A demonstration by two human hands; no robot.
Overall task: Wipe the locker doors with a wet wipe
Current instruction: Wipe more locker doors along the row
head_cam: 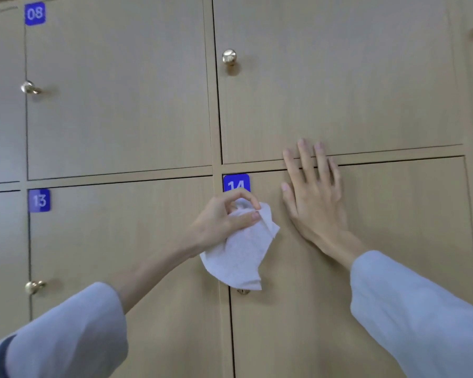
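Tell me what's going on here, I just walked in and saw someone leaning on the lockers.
A person is cleaning the locker doors. The left hand pinches a crumpled wet wipe in front of door 14, just below its blue number label. The right hand lies flat against the same door, its fingertips reaching over the gap onto the door above.

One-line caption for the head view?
Left hand pinches wet wipe beside label 14; right hand flat on locker door.

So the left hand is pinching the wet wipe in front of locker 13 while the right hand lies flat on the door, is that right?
Not quite. The head view shows the left hand pinching the wet wipe in front of locker 14, not 13. The right hand does lie flat on that door.
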